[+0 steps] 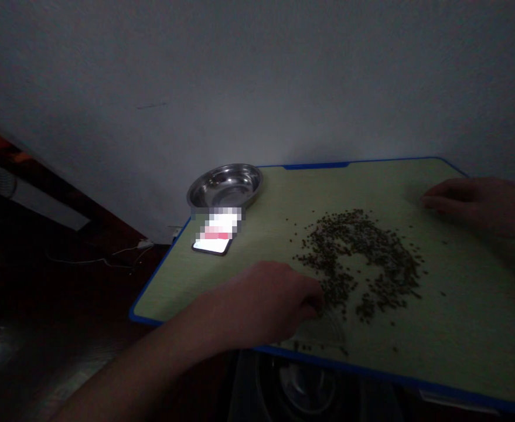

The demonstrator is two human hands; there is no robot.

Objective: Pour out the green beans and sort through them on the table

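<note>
Small dark brown grains (393, 266) lie loosely spread in a rough ring on a pale green tabletop (257, 234) with a blue edge. At the near left side of the grains is my left hand (279, 302), its fingers curled and closed; whatever they may hold is hidden. Just under that hand, a faint round outline like a clear shallow dish (327, 331) shows near the front edge. Over the right part of the table is my right hand (481, 202), apart from the grains, with thumb and fingertips together. I cannot make out anything between them.
A shiny steel bowl (226, 187) stands at the back left corner. In front of it lies a phone (213, 243) with a lit screen. A wall (283, 88) rises behind the table. Below the front edge a round metal vessel (307, 387) shows dimly; white cables (108, 261) run along the floor.
</note>
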